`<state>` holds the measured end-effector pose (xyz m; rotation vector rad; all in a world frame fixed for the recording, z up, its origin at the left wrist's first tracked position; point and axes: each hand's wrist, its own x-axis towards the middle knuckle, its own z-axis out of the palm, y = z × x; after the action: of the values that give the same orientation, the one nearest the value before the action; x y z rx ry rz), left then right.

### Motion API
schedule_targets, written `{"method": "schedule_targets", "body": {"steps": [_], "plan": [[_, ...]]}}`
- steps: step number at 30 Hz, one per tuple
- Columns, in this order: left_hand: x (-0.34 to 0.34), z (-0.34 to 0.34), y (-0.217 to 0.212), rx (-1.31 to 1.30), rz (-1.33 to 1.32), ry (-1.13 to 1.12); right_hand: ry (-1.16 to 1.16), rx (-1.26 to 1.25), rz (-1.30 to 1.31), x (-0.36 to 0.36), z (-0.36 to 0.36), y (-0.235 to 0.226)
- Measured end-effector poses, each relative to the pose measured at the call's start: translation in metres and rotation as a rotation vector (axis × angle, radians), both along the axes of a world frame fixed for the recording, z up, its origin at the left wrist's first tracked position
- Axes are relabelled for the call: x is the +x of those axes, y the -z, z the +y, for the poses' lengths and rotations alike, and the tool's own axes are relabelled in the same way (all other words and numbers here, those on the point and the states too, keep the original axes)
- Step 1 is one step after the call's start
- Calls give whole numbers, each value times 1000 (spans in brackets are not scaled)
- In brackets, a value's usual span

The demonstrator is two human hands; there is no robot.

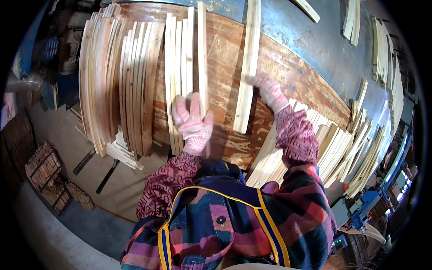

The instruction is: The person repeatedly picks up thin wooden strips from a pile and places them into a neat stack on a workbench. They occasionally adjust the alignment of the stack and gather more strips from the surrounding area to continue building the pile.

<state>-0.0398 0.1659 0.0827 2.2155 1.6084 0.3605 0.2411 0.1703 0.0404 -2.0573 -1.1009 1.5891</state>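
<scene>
My left hand (193,124), in a white and pink work glove, is spread above a group of pale wooden strips (177,81). Its fingers are apart, and beside its index finger a blurred wooden strip (202,54) stands a little away from the group. My right hand (271,92), gloved alike and smeared by motion, reaches in from the right. Its outstretched fingertips overlap the edge of a single wider wooden strip (249,63); whether they press on it is unclear. That strip looks sharp and lies slightly tilted across the brown board (225,40).
Stacked strips (96,76) fill the left side, with another row (137,85) beside them. More strips (330,144) lie at the right, by my right arm. A grey metal table surface (288,27) extends beyond the board. Bundled wood (47,173) sits on the floor at lower left.
</scene>
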Motion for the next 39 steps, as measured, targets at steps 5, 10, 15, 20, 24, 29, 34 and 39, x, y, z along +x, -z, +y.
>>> {"method": "schedule_targets", "body": {"steps": [5, 10, 15, 20, 24, 29, 34, 39], "plan": [[-25, 24, 8, -98, 255, -45, -430, -296, -84, -86, 32, -55], [-26, 42, 12, 31, 179, 88, -915, 155, -461, -72, 167, -35], [-28, 39, 19, -40, 254, 107, -309, 476, -1052, 41, 351, -3], [-33, 36, 29, -19, 241, 99, -303, 353, -1246, 46, 412, 15], [-39, 31, 30, -55, 225, 110, -450, 146, -1183, 41, 402, -4], [-35, 36, 23, -11, 221, 99, -435, 226, -718, 93, 286, -22], [-25, 52, 6, 62, 189, 130, 256, -31, 71, 82, 111, -72], [39, 39, 26, 143, -446, 115, 626, -177, 472, 9, -2, -91]]}}
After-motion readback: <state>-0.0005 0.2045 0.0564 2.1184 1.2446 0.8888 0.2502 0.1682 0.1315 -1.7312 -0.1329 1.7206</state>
